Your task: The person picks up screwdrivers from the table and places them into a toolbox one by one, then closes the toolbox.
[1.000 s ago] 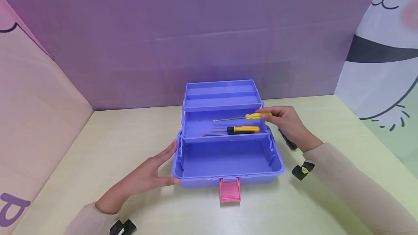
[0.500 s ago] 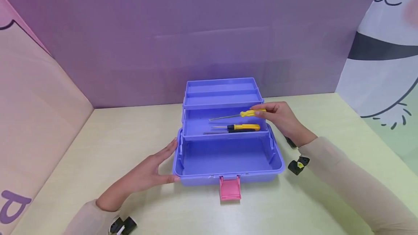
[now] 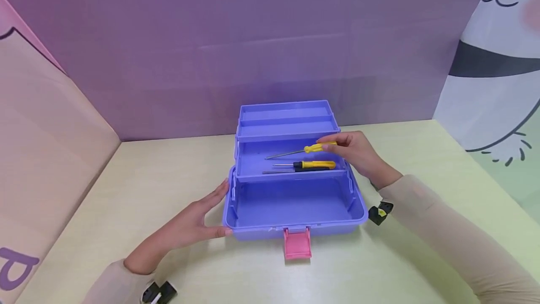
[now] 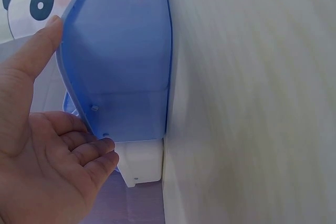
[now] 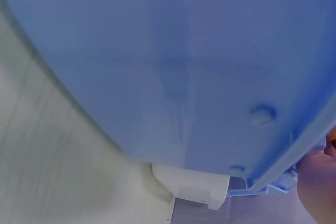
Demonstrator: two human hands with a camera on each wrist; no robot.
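My right hand [image 3: 354, 151] pinches the yellow handle of a screwdriver [image 3: 312, 148] over the middle tray of a purple-blue toolbox [image 3: 295, 234]. Its metal shaft points left and slightly down, close over the tray. In that tray lie a yellow-and-black screwdriver [image 3: 316, 164] and a black-handled screwdriver [image 3: 300, 171], side by side. With fingers extended, my left hand [image 3: 191, 222] rests against the toolbox's left side, thumb at the front corner. The left wrist view shows the fingers against the toolbox wall [image 4: 121, 51]. In the right wrist view the toolbox side [image 5: 157, 77] hides most of the hand.
The toolbox stands open, its upper tray [image 3: 287, 121] raised at the back and a pink latch [image 3: 297, 246] hanging in front. A dark object on the table [image 3: 202, 163] to the right is mostly hidden by my wrist. A purple wall [image 3: 202, 46] rises behind.
My right hand has moved left with the yellow screwdriver, whose tip has come lower over the tray. My left hand stays at the toolbox side.
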